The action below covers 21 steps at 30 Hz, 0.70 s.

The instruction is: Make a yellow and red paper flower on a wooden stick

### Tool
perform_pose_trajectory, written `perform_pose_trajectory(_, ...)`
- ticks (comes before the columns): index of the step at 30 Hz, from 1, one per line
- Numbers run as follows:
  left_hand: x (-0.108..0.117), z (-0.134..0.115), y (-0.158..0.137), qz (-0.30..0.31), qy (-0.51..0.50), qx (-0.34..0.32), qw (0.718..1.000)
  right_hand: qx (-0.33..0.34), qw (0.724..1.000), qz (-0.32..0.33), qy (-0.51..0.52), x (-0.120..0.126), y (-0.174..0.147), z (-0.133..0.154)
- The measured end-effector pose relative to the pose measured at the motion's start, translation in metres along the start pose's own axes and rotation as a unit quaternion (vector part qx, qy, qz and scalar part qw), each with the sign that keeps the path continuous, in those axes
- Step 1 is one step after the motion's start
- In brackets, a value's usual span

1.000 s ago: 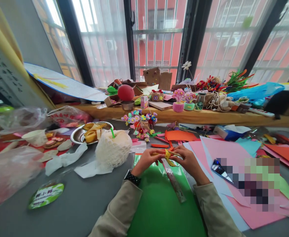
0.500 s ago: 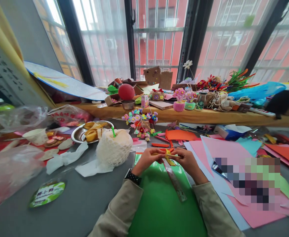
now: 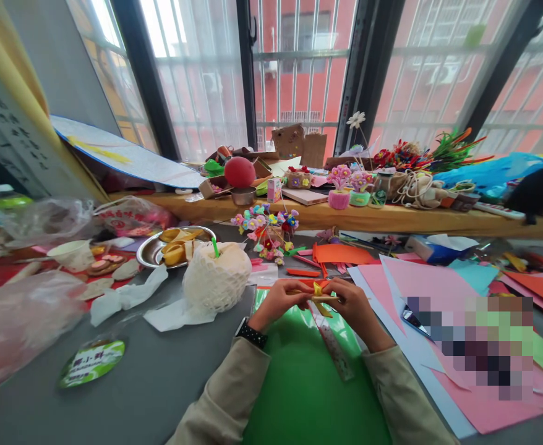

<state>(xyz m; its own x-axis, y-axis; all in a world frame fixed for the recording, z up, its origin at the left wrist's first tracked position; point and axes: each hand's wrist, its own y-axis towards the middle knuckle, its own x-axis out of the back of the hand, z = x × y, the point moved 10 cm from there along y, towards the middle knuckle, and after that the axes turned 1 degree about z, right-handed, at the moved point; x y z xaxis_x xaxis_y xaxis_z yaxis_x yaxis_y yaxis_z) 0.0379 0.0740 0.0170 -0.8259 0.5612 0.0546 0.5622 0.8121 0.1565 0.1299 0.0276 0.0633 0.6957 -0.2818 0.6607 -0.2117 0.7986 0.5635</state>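
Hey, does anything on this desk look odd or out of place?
Yes, mildly: left of the left hand, a metal dish of yellowish scraps and a net-wrapped round thing with a green straw share the desk with coloured paper, an unusual mix.

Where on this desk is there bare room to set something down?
Free: grey tabletop between the oval green-white label and the left beige sleeve; the near end of the glossy green sheet, between both sleeves. Crowded: the tan window ledge.
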Motion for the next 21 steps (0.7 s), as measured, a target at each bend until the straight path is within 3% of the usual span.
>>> perform_pose_trajectory(16, -0.002, -0.013, -0.005, 0.001, 0.053, -0.015, 0.999, -0.037, 0.998, 0.014, -0.055, -0.008, 0.000, -0.010)
perform_pose_trajectory(21, -0.003, -0.013, -0.003, -0.005, 0.042, -0.004, 0.999, -0.044, 0.999, 0.012, -0.019, -0.002, 0.001, -0.012)
